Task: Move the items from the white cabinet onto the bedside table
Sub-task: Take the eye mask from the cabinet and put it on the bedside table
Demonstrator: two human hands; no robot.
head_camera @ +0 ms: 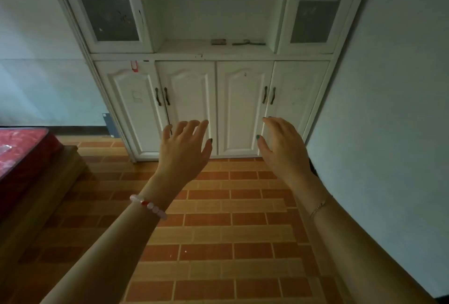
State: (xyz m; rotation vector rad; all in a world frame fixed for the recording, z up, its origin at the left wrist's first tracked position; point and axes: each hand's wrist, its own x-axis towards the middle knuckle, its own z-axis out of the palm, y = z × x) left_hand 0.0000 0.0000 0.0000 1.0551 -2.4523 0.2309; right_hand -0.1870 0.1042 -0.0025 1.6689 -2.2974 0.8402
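Observation:
The white cabinet (243, 109) fills the far wall, its four lower doors closed. On its open middle shelf lie a small flat grey box (218, 42) and, to its right, a thin dark tool-like item (247, 43). My left hand (184, 150) and my right hand (283, 148) are stretched out in front of the lower doors, fingers spread, holding nothing. Both hands are well below the shelf. No bedside table is in view.
Glass-fronted upper doors (109, 7) flank the open shelf. A bed with a red cover (21, 148) on a wooden frame stands at the left. Brick-pattern floor (218, 231) runs between me and the cabinet. A wall (388, 109) closes the right side.

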